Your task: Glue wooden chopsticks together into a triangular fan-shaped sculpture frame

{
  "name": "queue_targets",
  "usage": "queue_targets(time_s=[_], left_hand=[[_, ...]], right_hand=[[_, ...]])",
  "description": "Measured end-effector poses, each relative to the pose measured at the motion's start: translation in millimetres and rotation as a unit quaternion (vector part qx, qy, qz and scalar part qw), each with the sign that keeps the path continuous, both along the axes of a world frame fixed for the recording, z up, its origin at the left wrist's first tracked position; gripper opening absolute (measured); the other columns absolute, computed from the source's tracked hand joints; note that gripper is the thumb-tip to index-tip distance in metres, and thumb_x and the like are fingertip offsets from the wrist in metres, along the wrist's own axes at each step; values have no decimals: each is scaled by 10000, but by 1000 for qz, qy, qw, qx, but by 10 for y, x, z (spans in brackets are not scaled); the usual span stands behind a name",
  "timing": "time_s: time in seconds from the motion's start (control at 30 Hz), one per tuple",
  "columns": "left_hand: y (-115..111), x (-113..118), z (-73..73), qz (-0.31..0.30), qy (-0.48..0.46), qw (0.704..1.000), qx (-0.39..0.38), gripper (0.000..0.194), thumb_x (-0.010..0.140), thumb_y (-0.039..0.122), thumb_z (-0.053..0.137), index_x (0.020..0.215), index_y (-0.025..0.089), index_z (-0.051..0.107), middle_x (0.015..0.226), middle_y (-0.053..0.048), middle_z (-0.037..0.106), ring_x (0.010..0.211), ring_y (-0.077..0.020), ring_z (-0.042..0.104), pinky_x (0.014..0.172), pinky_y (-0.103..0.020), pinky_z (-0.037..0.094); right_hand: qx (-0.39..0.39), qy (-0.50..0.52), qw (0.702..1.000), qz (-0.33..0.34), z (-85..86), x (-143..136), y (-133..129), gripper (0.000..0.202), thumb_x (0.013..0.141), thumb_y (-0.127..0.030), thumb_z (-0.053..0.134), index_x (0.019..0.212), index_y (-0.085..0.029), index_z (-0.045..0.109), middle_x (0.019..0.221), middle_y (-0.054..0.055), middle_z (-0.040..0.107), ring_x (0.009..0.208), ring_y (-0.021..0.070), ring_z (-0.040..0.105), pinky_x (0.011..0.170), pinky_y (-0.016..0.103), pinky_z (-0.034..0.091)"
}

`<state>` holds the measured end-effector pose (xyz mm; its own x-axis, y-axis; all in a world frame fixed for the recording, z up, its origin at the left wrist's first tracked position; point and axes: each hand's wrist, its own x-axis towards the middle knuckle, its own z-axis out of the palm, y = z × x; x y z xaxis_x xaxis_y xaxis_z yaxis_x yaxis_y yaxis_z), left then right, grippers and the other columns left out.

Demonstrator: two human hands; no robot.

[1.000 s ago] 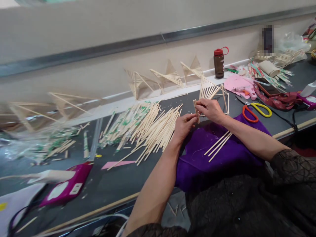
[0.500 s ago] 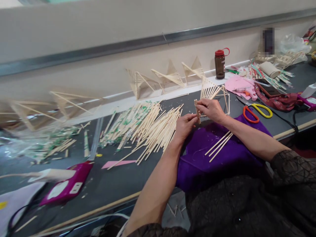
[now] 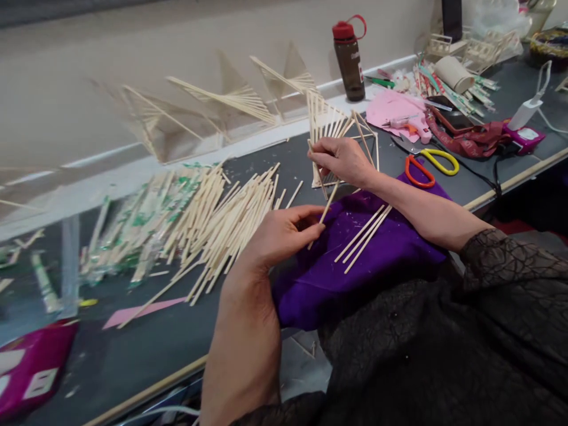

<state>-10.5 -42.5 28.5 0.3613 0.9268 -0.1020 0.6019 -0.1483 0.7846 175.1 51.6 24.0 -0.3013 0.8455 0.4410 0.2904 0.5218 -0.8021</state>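
Observation:
My left hand pinches a thin wooden stick between thumb and fingertips, the stick slanting up to the right over the purple cloth. Just above, my right hand is closed on another wooden stick, which shows at its top end and below the fingers. Behind that hand stands a stick frame with a fan of sticks, partly hidden by it. A few loose sticks lie on the cloth by my right forearm. A large pile of sticks spreads left of my hands.
Scissors with red and yellow handles lie to the right, near a pink glue gun. A brown bottle stands by the wall. Twisted stick models line the back. A clear ruler lies left of wrapped sticks.
My hands have drawn apart from the short upright sticks they held together; the left has come down toward me with one stick. The view has swung right.

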Motion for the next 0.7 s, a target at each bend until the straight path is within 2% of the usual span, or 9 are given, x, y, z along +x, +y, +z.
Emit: queue_targets(time_s=[0.07, 0.13, 0.23, 0.3, 0.4, 0.53, 0.7], left_hand=[[-3, -5, 1, -38, 38, 998, -34, 417, 687, 422, 642, 1036, 237, 775, 640, -11, 681, 504, -160, 557, 486, -272, 436], [-21, 21, 34, -64, 78, 994, -37, 456, 711, 446, 639, 1092, 228, 762, 578, 3, 651, 498, -167, 561, 496, -274, 438], [-129, 175, 121, -64, 133, 988, 54, 412, 730, 462, 666, 1057, 234, 772, 675, -19, 717, 612, -193, 638, 578, -287, 474], [-243, 368, 156, -56, 150, 978, 137, 261, 782, 424, 632, 905, 251, 785, 833, -36, 773, 724, -203, 683, 667, -298, 494], [-390, 720, 128, -115, 211, 959, 149, 234, 870, 382, 574, 810, 245, 755, 815, -42, 777, 746, -220, 704, 686, -312, 493], [-423, 1013, 23, -78, 364, 915, 158, 223, 888, 392, 598, 874, 206, 720, 823, -109, 769, 759, -291, 725, 636, -339, 486], [-348, 944, -9, -26, 379, 914, 145, 224, 880, 384, 628, 1008, 202, 657, 815, -98, 762, 722, -291, 727, 624, -334, 477]], right_hand=[[-4, 13, 1000, 7, 23, 27, -9, 200, 935, -231, 513, 762, -165, 587, 619, -31, 576, 640, 104, 601, 682, 221, 465], [-3, 34, 999, 17, 54, 47, -29, 196, 930, -215, 520, 748, -162, 570, 613, -35, 566, 626, 98, 600, 678, 217, 466], [-2, 62, 997, 35, 106, 74, -71, 183, 927, -189, 518, 751, -154, 555, 634, -37, 568, 605, 83, 600, 671, 209, 464], [0, 73, 996, 43, 135, 96, -94, 176, 927, -193, 515, 761, -153, 556, 647, -38, 573, 608, 79, 603, 669, 203, 464], [5, 76, 996, 47, 155, 134, -103, 173, 925, -221, 520, 770, -159, 563, 657, -42, 574, 623, 77, 610, 679, 199, 471], [11, 77, 996, 50, 141, 154, -81, 171, 919, -231, 521, 772, -160, 572, 684, -41, 573, 614, 69, 610, 692, 201, 480], [6, 74, 995, 64, 130, 128, -96, 185, 919, -229, 519, 750, -162, 557, 672, -44, 564, 589, 58, 586, 662, 190, 475]])
